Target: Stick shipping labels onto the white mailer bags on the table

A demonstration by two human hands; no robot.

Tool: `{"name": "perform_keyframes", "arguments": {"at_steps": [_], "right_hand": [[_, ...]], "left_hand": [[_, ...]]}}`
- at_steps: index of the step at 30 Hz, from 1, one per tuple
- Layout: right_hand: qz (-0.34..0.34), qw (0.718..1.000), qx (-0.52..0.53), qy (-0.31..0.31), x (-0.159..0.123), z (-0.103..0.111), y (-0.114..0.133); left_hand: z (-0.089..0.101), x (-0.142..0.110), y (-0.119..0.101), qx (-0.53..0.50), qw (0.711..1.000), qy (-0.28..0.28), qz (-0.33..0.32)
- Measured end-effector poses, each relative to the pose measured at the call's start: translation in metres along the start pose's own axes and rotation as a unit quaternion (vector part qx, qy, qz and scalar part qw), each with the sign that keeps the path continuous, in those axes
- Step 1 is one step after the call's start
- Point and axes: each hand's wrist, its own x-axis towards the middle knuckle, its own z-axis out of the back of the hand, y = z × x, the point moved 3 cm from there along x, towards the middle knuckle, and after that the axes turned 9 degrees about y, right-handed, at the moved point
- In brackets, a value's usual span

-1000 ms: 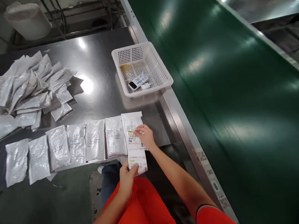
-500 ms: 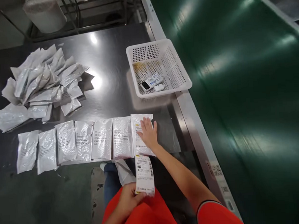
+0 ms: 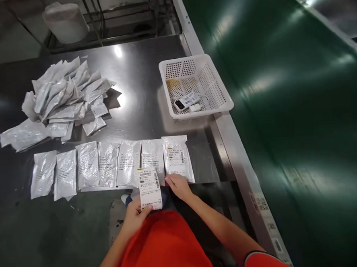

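My left hand (image 3: 135, 214) pinches the lower end of a strip of printed shipping labels (image 3: 150, 188). The strip stands up in front of the row, its top overlapping a white bubble mailer (image 3: 152, 155). My right hand (image 3: 179, 186) is at the bottom edge of the rightmost mailer (image 3: 177, 143), fingers pointing left and partly curled, with nothing visible in them. A shipping label (image 3: 176, 157) lies on that rightmost mailer. The other mailers in the row, such as the leftmost one (image 3: 42, 174), show only printed text.
A heap of white mailers (image 3: 61, 96) covers the table's left side. A white plastic basket (image 3: 225, 102) holds a white device with a dark screen (image 3: 186, 101) and a small white block. The green conveyor belt (image 3: 292, 122) runs along the right, beyond a metal rail (image 3: 233, 134).
My right hand has come off the label on the rightmost mailer and down to its lower edge. My left hand has lifted the label strip up and leftward. The view has shifted slightly.
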Motion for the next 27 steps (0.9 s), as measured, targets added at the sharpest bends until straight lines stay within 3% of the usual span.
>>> {"name": "perform_keyframes", "arguments": {"at_steps": [3, 7, 9, 12, 16, 20, 24, 27], "right_hand": [[-0.038, 0.977, 0.205, -0.037, 0.0, -0.008, 0.026], [-0.058, 0.951, 0.302, -0.035, 0.016, -0.009, 0.059], [-0.069, 0.952, 0.296, -0.035, 0.014, -0.011, 0.069], [-0.095, 0.948, 0.3, -0.041, 0.001, -0.02, 0.074], [-0.083, 0.966, 0.234, -0.073, 0.004, -0.028, 0.072], [-0.03, 0.984, 0.115, -0.131, 0.058, -0.019, 0.055], [-0.077, 0.977, -0.031, -0.199, 0.118, -0.006, 0.03], [-0.078, 0.974, -0.081, -0.195, 0.136, -0.008, 0.019]], "left_hand": [[-0.008, -0.005, 0.004, -0.021, 0.998, 0.05, -0.012], [-0.014, -0.008, 0.024, -0.04, 0.993, 0.102, 0.038], [-0.009, -0.004, 0.031, -0.049, 0.995, 0.058, 0.063], [0.003, 0.012, 0.028, -0.132, 0.988, -0.06, 0.059], [0.005, 0.044, 0.02, -0.24, 0.965, -0.075, 0.07], [-0.005, 0.059, 0.034, -0.281, 0.947, -0.124, 0.092], [-0.022, 0.044, 0.069, -0.285, 0.939, -0.14, 0.131], [-0.032, 0.016, 0.094, -0.27, 0.942, -0.113, 0.162]]}}
